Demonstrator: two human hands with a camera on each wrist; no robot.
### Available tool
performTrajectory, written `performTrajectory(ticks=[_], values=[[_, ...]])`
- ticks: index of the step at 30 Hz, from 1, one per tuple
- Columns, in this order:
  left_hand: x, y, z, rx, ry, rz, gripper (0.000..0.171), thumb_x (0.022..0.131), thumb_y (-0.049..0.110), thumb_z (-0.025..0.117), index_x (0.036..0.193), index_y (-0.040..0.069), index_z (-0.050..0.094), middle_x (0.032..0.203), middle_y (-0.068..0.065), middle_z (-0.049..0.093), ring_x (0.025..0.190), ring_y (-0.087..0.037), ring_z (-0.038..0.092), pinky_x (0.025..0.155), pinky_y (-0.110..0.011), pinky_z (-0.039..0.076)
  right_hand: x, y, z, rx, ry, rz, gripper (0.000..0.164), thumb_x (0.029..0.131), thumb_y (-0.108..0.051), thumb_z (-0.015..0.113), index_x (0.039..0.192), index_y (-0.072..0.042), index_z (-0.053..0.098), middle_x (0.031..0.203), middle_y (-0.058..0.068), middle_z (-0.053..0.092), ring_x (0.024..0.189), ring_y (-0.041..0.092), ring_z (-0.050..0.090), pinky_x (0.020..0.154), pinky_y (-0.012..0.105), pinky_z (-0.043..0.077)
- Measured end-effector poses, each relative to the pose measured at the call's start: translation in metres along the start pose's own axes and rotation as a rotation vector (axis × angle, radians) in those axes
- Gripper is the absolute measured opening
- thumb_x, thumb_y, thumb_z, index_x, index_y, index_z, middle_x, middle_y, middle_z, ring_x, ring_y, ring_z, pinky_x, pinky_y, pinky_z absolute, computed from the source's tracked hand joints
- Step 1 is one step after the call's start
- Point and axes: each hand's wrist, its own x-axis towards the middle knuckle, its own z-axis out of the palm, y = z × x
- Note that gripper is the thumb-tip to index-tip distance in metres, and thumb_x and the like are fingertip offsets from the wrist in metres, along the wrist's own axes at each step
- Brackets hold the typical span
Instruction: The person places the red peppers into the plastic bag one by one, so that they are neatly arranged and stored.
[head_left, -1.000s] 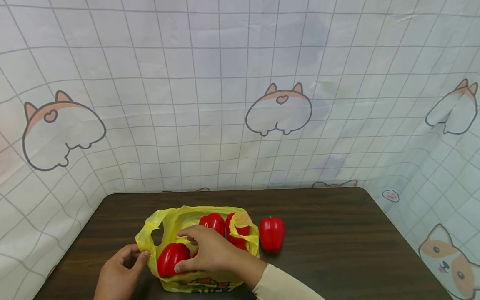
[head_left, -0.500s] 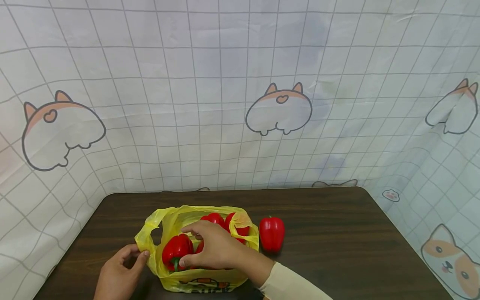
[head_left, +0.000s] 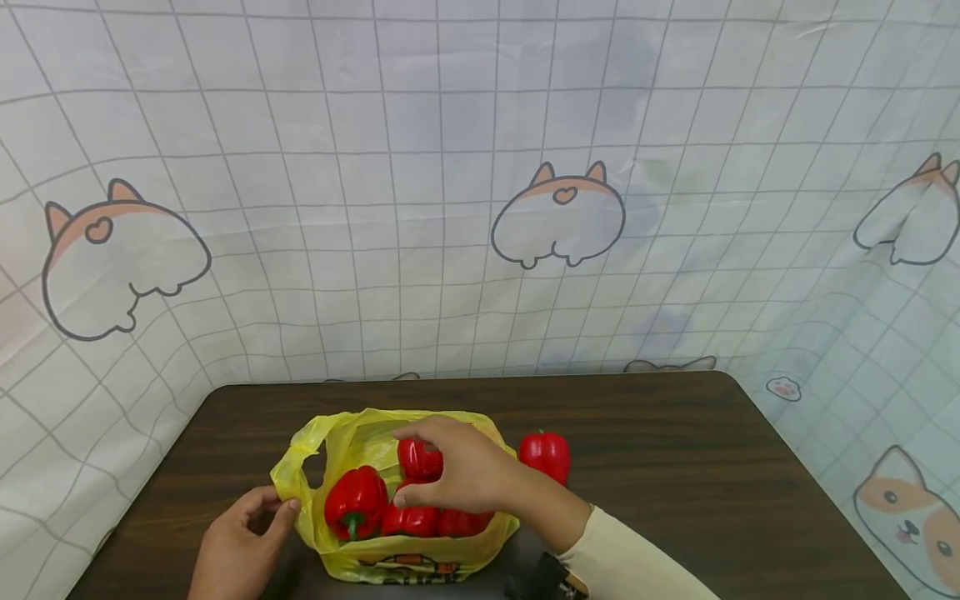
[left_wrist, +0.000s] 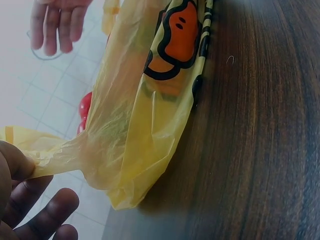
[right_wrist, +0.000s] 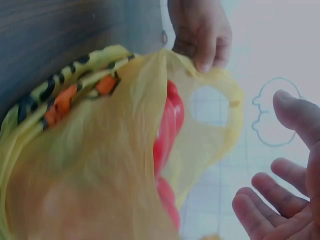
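A yellow plastic carrier bag [head_left: 341,562] with an orange and black print lies open on the table. Several red bell peppers are inside, one at the left [head_left: 356,504] showing its green stem. My left hand [head_left: 236,542] pinches the bag's left handle between thumb and fingers; the left wrist view shows that handle [left_wrist: 60,157] pulled taut. Over the bag's right part hovers my right hand [head_left: 472,467], fingers spread and holding nothing, as the right wrist view confirms with its parted fingers [right_wrist: 260,212]. It hides the bag's right handle and part of the contents.
Another red bell pepper [head_left: 545,456] lies on the table just right of the bag, partly behind my right arm. The dark wooden table [head_left: 675,483] stretches right. A white gridded cloth [head_left: 450,317] with dog drawings stands behind. Something black [head_left: 546,579] sits beneath my right sleeve.
My right hand has let go of the left pepper, which now sits turned with its stem toward me, and has moved right and up. My left hand keeps its pinch on the handle.
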Motion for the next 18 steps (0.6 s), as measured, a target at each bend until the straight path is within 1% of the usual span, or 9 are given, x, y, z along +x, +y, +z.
performTrajectory(ticks=[3, 5, 8, 12, 14, 18], values=[[0.000, 0.000, 0.000, -0.008, -0.005, 0.004, 0.041, 0.099, 0.040, 0.070, 0.118, 0.004, 0.071, 0.096, -0.003, 0.072, 0.092, -0.023, 0.066, 0.067, -0.033, 0.051, -0.006, 0.006, -0.008, 0.013, 0.010, 0.002, 0.068, 0.086, -0.046, 0.082, 0.146, -0.027, 0.056, 0.141, -0.009, 0.056, 0.123, 0.019, 0.057, 0.088, 0.029, 0.053], [0.001, 0.000, 0.000, -0.010, -0.009, 0.008, 0.041, 0.099, 0.040, 0.070, 0.118, 0.004, 0.071, 0.096, -0.003, 0.072, 0.092, -0.022, 0.066, 0.067, -0.032, 0.051, -0.010, 0.010, -0.013, 0.021, 0.014, 0.019, 0.068, 0.086, -0.045, 0.083, 0.146, -0.027, 0.056, 0.141, -0.008, 0.056, 0.122, 0.022, 0.057, 0.085, 0.029, 0.054], [0.001, 0.000, 0.000, -0.009, -0.011, 0.015, 0.042, 0.099, 0.041, 0.070, 0.118, 0.004, 0.071, 0.097, -0.003, 0.072, 0.092, -0.022, 0.066, 0.067, -0.031, 0.051, -0.016, 0.016, -0.020, -0.001, 0.028, 0.037, 0.070, 0.085, -0.045, 0.084, 0.146, -0.027, 0.055, 0.142, -0.007, 0.055, 0.124, 0.025, 0.057, 0.091, 0.036, 0.053], [0.001, 0.001, 0.000, -0.005, -0.010, 0.017, 0.043, 0.099, 0.042, 0.070, 0.118, 0.004, 0.071, 0.099, -0.004, 0.072, 0.094, -0.023, 0.066, 0.067, -0.031, 0.051, -0.024, 0.027, -0.027, -0.010, 0.050, 0.047, 0.071, 0.085, -0.045, 0.084, 0.146, -0.025, 0.055, 0.142, -0.006, 0.056, 0.126, 0.027, 0.056, 0.095, 0.044, 0.052], [0.001, 0.001, 0.001, -0.005, -0.011, 0.019, 0.043, 0.099, 0.042, 0.070, 0.118, 0.004, 0.070, 0.099, -0.004, 0.072, 0.094, -0.023, 0.066, 0.068, -0.032, 0.051, -0.028, 0.034, -0.030, -0.013, 0.063, 0.056, 0.070, 0.085, -0.045, 0.084, 0.146, -0.024, 0.056, 0.143, -0.007, 0.055, 0.126, 0.027, 0.056, 0.095, 0.046, 0.052], [0.001, 0.002, 0.001, -0.008, -0.013, 0.021, 0.042, 0.099, 0.040, 0.070, 0.118, 0.003, 0.070, 0.099, -0.004, 0.072, 0.092, -0.022, 0.066, 0.068, -0.031, 0.051, -0.037, 0.046, -0.037, -0.009, 0.097, 0.079, 0.070, 0.084, -0.046, 0.084, 0.145, -0.024, 0.057, 0.143, -0.006, 0.056, 0.125, 0.026, 0.056, 0.099, 0.050, 0.050]])
